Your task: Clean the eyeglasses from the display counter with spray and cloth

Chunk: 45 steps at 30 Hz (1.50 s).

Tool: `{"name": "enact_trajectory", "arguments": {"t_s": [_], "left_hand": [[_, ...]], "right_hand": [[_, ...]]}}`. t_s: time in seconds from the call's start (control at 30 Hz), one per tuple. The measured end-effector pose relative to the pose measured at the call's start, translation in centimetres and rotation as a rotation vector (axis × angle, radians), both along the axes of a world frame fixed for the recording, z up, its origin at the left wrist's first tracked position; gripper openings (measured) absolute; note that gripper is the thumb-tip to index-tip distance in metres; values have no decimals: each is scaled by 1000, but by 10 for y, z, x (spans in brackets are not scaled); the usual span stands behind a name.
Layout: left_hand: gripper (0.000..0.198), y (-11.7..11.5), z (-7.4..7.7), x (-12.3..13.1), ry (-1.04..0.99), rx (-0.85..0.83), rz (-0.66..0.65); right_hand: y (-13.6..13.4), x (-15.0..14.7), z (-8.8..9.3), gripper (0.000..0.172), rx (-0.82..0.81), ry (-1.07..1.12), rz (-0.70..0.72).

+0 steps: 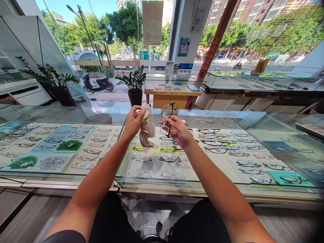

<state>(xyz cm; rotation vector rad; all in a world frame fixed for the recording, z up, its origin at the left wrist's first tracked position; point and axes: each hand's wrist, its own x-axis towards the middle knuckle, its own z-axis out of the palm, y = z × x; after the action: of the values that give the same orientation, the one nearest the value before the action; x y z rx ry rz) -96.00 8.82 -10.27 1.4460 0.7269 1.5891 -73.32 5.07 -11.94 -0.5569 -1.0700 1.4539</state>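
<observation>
My left hand [134, 120] pinches a beige cleaning cloth [147, 126] by its upper part, and the cloth hangs down in folds. A pair of eyeglasses [170, 114] with a dark frame and clear lenses is in my right hand [178, 130], fingers closed on it near its middle. The glasses are turned on end, one lens above the other. A narrow gap separates cloth and glasses. Both hands are held above the glass top of a display counter [118, 184].
Rows of eyeglasses [91, 151] lie under the counter's glass, some on green pads [291, 177]. Beyond stand a potted plant [135, 96], a wooden cabinet [162, 100] and large windows onto a street. My knees are close to the counter's front edge.
</observation>
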Motion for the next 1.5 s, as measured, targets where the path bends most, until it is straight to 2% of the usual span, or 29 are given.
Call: {"name": "enact_trajectory", "arguments": {"t_s": [0.17,0.37,0.63,0.7,0.83,0.93,1.13,1.37,1.5], "left_hand": [[51,-10,-7,17,116,-118,-126],[41,-14,-7,18,149,-159,-244],[51,-19,-5,19,118,-229,-358],[54,-23,-4,21,125,-246,-341],[50,-29,-4,25,121,-252,-218],[55,-30,-8,27,80,-290,-194],[63,-28,-15,31,16,-287,-222],[51,-32,-11,28,72,-390,-312],[51,-32,-8,25,143,-442,-392]], "right_hand": [[0,-1,-3,44,-32,53,14],[5,-4,-9,46,-69,83,-53],[7,-10,-13,46,-70,109,-138],[4,-12,-12,46,-57,110,-142],[0,-17,-10,45,-45,117,-157],[-2,-20,-9,44,-55,118,-171],[-5,-20,-7,44,-68,103,-161],[-6,-19,-6,45,-70,91,-158],[-6,-19,-7,45,-61,94,-133]]}}
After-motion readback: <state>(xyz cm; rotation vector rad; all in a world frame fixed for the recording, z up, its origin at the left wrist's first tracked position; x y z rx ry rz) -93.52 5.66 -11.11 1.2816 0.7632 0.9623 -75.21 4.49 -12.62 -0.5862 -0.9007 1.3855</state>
